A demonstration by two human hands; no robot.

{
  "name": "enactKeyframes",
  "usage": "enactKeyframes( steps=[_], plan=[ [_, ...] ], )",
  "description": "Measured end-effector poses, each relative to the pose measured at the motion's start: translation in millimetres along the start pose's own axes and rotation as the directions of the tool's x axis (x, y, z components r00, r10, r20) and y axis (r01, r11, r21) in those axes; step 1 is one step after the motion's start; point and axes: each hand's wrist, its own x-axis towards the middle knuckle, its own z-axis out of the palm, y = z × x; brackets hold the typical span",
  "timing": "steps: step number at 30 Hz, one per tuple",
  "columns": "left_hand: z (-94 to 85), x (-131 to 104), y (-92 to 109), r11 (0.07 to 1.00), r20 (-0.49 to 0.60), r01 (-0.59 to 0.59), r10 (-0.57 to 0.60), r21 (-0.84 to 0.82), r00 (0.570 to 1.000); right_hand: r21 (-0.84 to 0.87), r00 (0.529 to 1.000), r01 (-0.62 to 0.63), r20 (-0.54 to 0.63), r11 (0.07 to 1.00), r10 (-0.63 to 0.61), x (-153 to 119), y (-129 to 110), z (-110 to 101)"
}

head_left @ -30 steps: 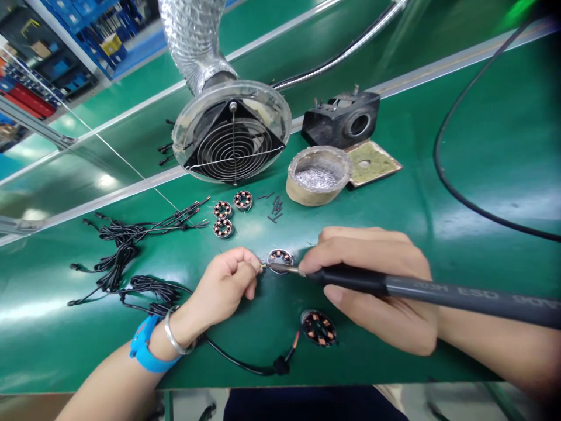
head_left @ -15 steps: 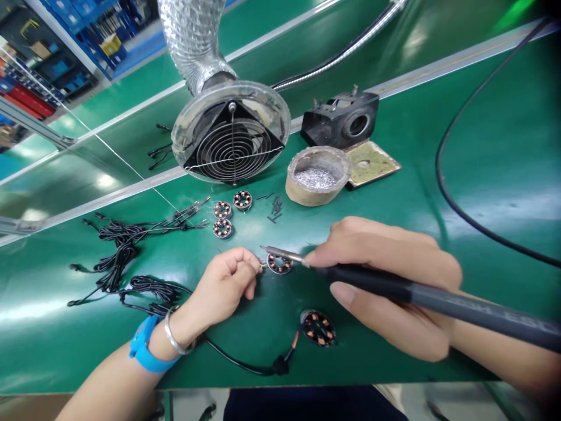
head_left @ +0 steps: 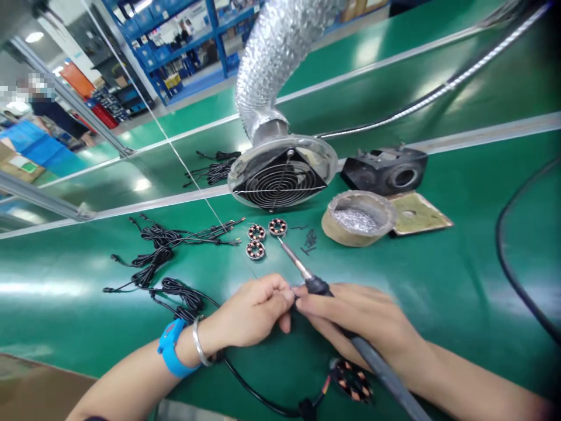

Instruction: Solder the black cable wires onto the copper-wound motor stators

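My right hand point(head_left: 363, 316) is closed around the dark handle of a soldering iron point(head_left: 302, 266), whose tip points up and left near a small copper-wound ring point(head_left: 277, 227). Beside it, my left hand point(head_left: 258, 310) is pinched, its fingertips meeting those of my right hand; what they pinch is too small to name. Two more copper-wound rings point(head_left: 255, 250) lie just left of the first. Below my right hand, another ring point(head_left: 352, 380) joins a black cable point(head_left: 258, 394), partly behind the iron's handle.
A fume extractor point(head_left: 280, 181) with a foil duct stands at the back. To its right are a round pot point(head_left: 357, 225), a yellowish sponge tray point(head_left: 418, 213) and a black stand point(head_left: 388, 169). Coiled cables point(head_left: 153, 251) lie left; a person point(head_left: 56, 114) is far left.
The view has shifted, so the table items appear lower and further right. My hands have come together, and the iron tip now points upward, away from my left fingertips.
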Motion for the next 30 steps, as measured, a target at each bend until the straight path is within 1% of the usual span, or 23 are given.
enactKeyframes(
  steps=[2, 4, 7, 9, 11, 14, 19, 23, 27, 30],
  plan=[
    [-0.6, -2, 3, 0.999, 0.014, -0.019, 0.018, 0.048, 1.000, 0.014, 0.999, 0.031, 0.029, 0.999, -0.031, -3, 1, 4],
    [-0.6, -5, 8, 0.987, 0.017, -0.073, 0.072, 0.142, 0.997, 0.022, 0.999, 0.041, 0.028, 0.999, -0.042, -3, 1, 4],
    [-0.1, -8, 14, 0.919, -0.010, -0.158, 0.174, 0.361, 0.985, 0.013, 0.999, 0.030, -0.022, 0.999, -0.030, 0, -3, 2],
    [0.1, -9, 16, 0.876, -0.018, -0.174, 0.203, 0.451, 0.979, 0.022, 0.999, 0.005, -0.036, 1.000, -0.005, 3, -7, 1],
    [0.4, -10, 16, 0.883, -0.019, -0.170, 0.199, 0.438, 0.980, 0.040, 1.000, -0.013, -0.026, 0.999, 0.014, 5, -10, -1],
    [1.7, -10, 14, 0.931, -0.053, -0.142, 0.169, 0.338, 0.984, 0.045, 1.000, -0.002, -0.022, 0.999, 0.003, 3, -12, -1],
    [8.0, -8, 8, 0.973, -0.110, -0.095, 0.120, 0.210, 0.987, -0.024, 1.000, 0.018, -0.003, 1.000, -0.018, -2, -12, -1],
    [13.6, -5, 0, 0.991, -0.128, -0.063, 0.078, 0.119, 0.989, -0.052, 1.000, 0.013, -0.025, 0.999, -0.014, 2, -15, 0],
    [16.4, -5, -2, 0.990, -0.149, -0.056, 0.075, 0.129, 0.986, -0.013, 0.999, -0.030, -0.045, 0.999, 0.029, 6, -17, 1],
    [17.1, -7, 2, 0.977, -0.162, -0.039, 0.074, 0.210, 0.984, 0.042, 0.997, -0.072, -0.037, 0.997, 0.073, 0, -14, 4]
  ],
)
